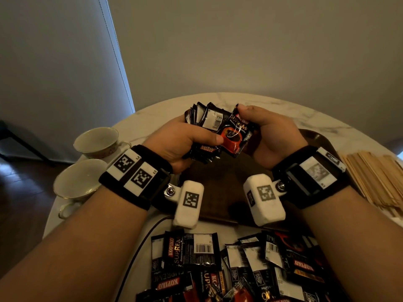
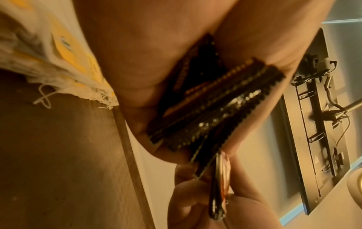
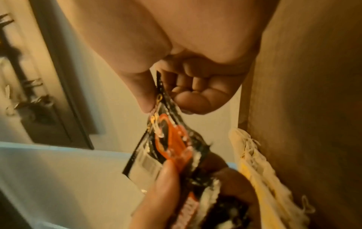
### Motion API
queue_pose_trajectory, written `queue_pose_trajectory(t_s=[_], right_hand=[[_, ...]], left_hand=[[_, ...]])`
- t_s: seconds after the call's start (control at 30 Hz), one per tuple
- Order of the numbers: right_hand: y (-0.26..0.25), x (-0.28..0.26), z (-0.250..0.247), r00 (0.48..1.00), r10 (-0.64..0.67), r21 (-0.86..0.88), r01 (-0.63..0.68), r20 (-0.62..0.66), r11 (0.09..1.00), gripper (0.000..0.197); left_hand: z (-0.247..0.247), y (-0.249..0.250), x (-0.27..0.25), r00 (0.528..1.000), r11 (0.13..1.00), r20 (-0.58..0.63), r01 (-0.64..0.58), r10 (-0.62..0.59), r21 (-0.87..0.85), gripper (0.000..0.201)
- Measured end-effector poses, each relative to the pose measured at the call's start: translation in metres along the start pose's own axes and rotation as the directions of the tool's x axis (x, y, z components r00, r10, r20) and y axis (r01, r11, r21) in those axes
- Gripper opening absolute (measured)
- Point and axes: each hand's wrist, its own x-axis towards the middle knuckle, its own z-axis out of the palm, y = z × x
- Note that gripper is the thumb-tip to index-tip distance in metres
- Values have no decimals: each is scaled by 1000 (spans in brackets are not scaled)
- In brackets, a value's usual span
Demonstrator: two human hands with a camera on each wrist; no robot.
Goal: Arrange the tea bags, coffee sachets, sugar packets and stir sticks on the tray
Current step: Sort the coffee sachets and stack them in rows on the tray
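My left hand (image 1: 185, 138) grips a fanned stack of black coffee sachets (image 1: 206, 118) above the dark brown tray (image 1: 220, 188); their serrated edges (image 2: 215, 108) show between thumb and fingers in the left wrist view. My right hand (image 1: 261, 129) pinches one black and red coffee sachet (image 1: 234, 136) by its top corner and holds it against the front of that stack. The right wrist view shows this sachet (image 3: 166, 136) between thumb and forefinger, with the left thumb on its lower end. A heap of loose coffee sachets (image 1: 239, 269) lies on the table near me.
Two empty teacups (image 1: 96, 140) (image 1: 78, 182) stand at the left of the round marble table (image 1: 272, 105). A pile of wooden stir sticks (image 1: 375, 177) lies at the right. Yellow and white tea bags (image 2: 68, 51) lie at the tray's far side. A cable (image 1: 139, 247) runs along the table's near edge.
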Motion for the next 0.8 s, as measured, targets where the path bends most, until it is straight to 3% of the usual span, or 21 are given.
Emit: queue_pose_trajectory(t_s=[0.13, 0.3, 0.43, 0.57, 0.67, 0.8], right_hand=[[-1, -1, 0, 998, 69, 93, -68, -8, 993, 47], [-3, -1, -3, 999, 26, 17, -26, -21, 1000, 31], [-6, -2, -9, 997, 59, 23, -61, 55, 998, 16], [-6, -1, -8, 993, 114, 93, -117, 40, 989, 14], [-8, -1, -7, 983, 180, 131, -182, 30, 974, 25], [-5, -1, -2, 989, 137, 80, -133, -51, 988, 22]], left_hand=[[0, 0, 0, 999, 1000, -42, 14, -14, -6, 53], [-1, 4, 0, 990, 994, -122, 56, -67, -92, 46], [-8, 7, 2, 979, 988, -187, 58, -84, -145, 68], [-9, 8, 1, 976, 990, -204, 52, -77, -127, 70], [-4, 9, -1, 980, 992, -179, 64, -82, -105, 70], [-3, 8, 0, 970, 989, -224, 59, -89, -136, 64]])
